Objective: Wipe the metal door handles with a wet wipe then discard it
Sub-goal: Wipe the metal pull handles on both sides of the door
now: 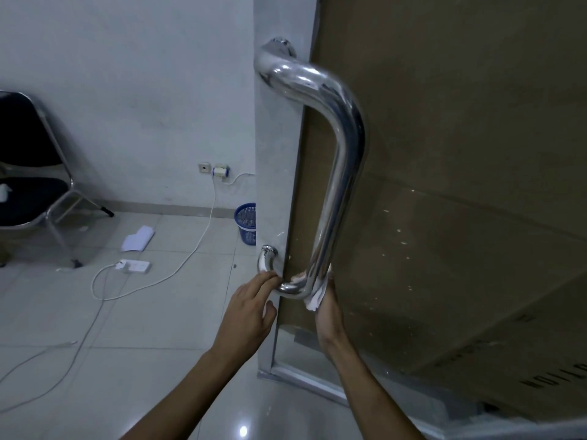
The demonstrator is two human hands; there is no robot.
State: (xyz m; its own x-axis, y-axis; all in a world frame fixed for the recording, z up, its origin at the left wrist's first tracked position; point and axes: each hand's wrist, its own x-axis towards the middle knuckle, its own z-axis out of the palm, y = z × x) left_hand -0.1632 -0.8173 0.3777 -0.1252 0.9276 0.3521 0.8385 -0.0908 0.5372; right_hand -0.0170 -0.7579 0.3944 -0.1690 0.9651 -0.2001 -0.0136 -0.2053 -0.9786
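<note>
- The wipe, white and crumpled, sits at the lower bend of the handle, low in the middle of the frame, wrapped against the tube's right side.
- The right hand comes up from below and holds the wipe against the handle there; its fingers are hidden behind the wipe and tube, so how far they curl round cannot be told.
- The left hand is just left of it — fingers curled over the short lower leg of the handle where it runs to the door edge, thumb below.
- The handle is a polished metal tube, rising from that bend up the centre of the frame and curving back to a mount at top centre.
- A second mount shows just above the left hand.
- The door fills the right half, brown and glossy.
- Left of the door edge — a blue bin on the tiled floor by the wall.
- Further left, a white cable runs from a wall socket to a power strip; white papers lie nearby.
- A dark chair stands at the left edge.
</note>
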